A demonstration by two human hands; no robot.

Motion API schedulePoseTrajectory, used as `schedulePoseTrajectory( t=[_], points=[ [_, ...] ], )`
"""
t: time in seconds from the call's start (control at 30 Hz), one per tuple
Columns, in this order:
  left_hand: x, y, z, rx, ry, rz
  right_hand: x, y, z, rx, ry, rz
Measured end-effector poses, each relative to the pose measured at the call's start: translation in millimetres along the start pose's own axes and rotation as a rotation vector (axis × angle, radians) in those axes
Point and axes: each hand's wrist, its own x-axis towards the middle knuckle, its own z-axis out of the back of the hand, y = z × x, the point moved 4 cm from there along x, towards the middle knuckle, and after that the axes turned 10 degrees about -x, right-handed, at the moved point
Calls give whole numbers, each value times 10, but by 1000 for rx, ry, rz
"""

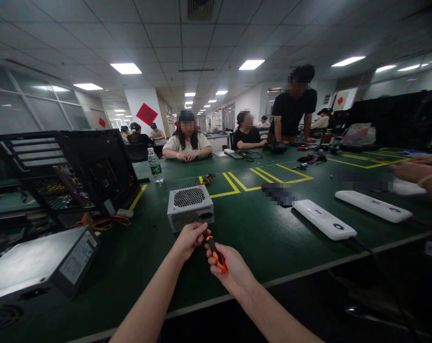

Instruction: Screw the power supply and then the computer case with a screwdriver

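Observation:
In the head view, my right hand (230, 267) is wrapped round the orange-and-black handle of a screwdriver (216, 255), which tilts up and away from me. My left hand (190, 240) is closed in a pinch just beyond the front of that handle. Whatever its fingertips hold is too small to make out, and the screwdriver's shaft does not show clearly. Directly behind my left hand stands a grey computer power supply (190, 205) with perforated top and side. My left fingers overlap its lower front edge in the picture; I cannot tell whether they touch it.
An open black computer case (105, 176) and a larger power supply (40, 267) stand on the left. A water bottle (155, 166) is behind. White power banks (323, 220) with cables lie on the right of the green table (248, 228). Several people sit or stand around; someone's hands (421, 171) reach in right.

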Motion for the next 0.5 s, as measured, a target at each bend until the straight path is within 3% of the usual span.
schedulePoseTrajectory(
  t=[0.1,0.27,0.5],
  points=[
    [5,-5,6,-29,1,8,-28,-7,-8,-32,6,42],
    [34,6,-1,-30,-68,-13,-56,12,26,-298,-55,254],
    [51,29,17,-21,-81,-40,-21,29,30,-194,-29,118]
  ],
)
